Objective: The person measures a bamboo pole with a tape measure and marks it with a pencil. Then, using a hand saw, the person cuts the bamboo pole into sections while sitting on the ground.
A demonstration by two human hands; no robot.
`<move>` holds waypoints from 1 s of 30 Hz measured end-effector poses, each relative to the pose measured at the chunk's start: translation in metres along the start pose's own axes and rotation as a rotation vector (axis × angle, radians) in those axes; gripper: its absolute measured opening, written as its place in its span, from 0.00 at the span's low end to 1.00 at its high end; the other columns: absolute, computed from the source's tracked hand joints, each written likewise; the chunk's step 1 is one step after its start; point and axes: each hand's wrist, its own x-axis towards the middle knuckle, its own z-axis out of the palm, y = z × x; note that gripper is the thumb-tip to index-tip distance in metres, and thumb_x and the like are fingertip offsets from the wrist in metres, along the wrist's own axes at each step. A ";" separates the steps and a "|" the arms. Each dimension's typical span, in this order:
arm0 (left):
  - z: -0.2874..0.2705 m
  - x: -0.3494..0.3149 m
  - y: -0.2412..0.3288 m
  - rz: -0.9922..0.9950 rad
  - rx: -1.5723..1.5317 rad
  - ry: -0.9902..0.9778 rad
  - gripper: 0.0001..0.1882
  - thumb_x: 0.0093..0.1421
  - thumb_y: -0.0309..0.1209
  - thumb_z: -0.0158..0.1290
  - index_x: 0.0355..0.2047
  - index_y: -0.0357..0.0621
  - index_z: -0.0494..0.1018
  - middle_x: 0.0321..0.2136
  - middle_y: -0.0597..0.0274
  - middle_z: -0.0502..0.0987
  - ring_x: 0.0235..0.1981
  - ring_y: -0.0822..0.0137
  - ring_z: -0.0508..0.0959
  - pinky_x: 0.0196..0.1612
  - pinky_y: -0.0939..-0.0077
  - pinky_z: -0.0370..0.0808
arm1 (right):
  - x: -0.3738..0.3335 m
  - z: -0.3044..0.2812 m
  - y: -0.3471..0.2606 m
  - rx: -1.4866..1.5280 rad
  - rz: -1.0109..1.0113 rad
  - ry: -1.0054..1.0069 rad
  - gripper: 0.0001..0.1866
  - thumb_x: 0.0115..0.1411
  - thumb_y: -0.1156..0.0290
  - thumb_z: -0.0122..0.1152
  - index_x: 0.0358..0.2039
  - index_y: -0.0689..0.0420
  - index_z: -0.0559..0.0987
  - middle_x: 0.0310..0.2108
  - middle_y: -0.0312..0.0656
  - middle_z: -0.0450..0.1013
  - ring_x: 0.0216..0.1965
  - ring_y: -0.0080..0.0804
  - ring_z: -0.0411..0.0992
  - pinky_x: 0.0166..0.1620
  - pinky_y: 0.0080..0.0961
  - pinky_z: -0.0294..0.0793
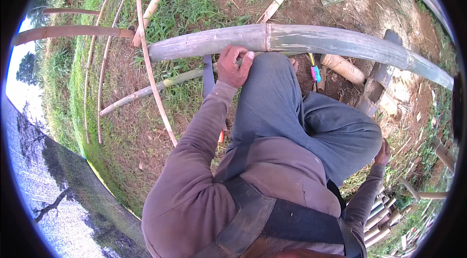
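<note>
A long grey-green bamboo pole lies crosswise in front of my knees. My left hand rests at its near edge beside my raised knee, thumb apart from the bent fingers and nothing visible in it. Partly under my left forearm is a flat grey blade; an orange piece shows lower down beside the sleeve. My right hand hangs beside my other knee, its fingers mostly hidden. Between my legs and the pole lies a small blue and pink object with a yellow strip reaching toward the pole.
Under the pole's right part stands a notched bamboo support, next to a short bamboo piece. Thin poles form a frame at left. A dark mesh sheet hangs lower left. Cut bamboo lengths are stacked lower right.
</note>
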 end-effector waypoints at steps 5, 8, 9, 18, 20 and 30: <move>0.025 -0.071 -0.106 -0.243 0.312 -0.130 0.12 0.62 0.37 0.64 0.44 0.47 0.82 0.43 0.52 0.82 0.42 0.50 0.84 0.44 0.59 0.80 | 0.009 0.066 -0.287 -0.318 -0.435 -0.018 0.34 0.67 0.56 0.65 0.67 0.61 0.71 0.62 0.53 0.72 0.62 0.46 0.72 0.64 0.41 0.70; 0.051 -0.042 -0.132 -0.023 0.626 -0.343 0.26 0.61 0.43 0.62 0.59 0.52 0.74 0.59 0.48 0.75 0.61 0.46 0.74 0.63 0.50 0.70 | 0.000 0.141 -0.390 -0.608 -1.076 0.064 0.40 0.53 0.63 0.76 0.66 0.54 0.71 0.62 0.49 0.70 0.63 0.50 0.68 0.66 0.49 0.66; 0.061 -0.033 -0.138 0.053 0.763 -0.387 0.31 0.60 0.45 0.62 0.63 0.53 0.72 0.63 0.47 0.72 0.65 0.45 0.70 0.67 0.47 0.66 | -0.007 0.168 -0.413 -0.724 -1.075 0.061 0.46 0.50 0.59 0.79 0.68 0.50 0.68 0.66 0.45 0.66 0.67 0.48 0.64 0.71 0.51 0.59; 0.088 0.014 -0.181 -0.005 0.863 -0.641 0.37 0.65 0.53 0.53 0.71 0.54 0.63 0.72 0.50 0.61 0.73 0.47 0.60 0.74 0.47 0.57 | 0.005 0.246 -0.458 -0.934 -1.006 -0.063 0.54 0.41 0.55 0.84 0.68 0.43 0.67 0.65 0.41 0.66 0.70 0.44 0.61 0.73 0.64 0.51; 0.070 0.042 -0.153 -0.154 0.931 -0.604 0.36 0.67 0.54 0.50 0.71 0.53 0.62 0.73 0.50 0.60 0.74 0.48 0.59 0.74 0.49 0.56 | 0.009 0.243 -0.457 -0.923 -1.018 -0.061 0.54 0.39 0.55 0.85 0.68 0.43 0.68 0.65 0.40 0.67 0.69 0.44 0.62 0.73 0.64 0.51; 0.035 -0.014 -0.152 -0.264 0.971 -0.369 0.39 0.68 0.58 0.47 0.72 0.52 0.59 0.73 0.41 0.58 0.74 0.42 0.55 0.74 0.35 0.46 | 0.006 0.247 -0.454 -0.896 -1.059 -0.009 0.53 0.38 0.54 0.84 0.66 0.42 0.69 0.63 0.39 0.68 0.68 0.45 0.63 0.73 0.63 0.51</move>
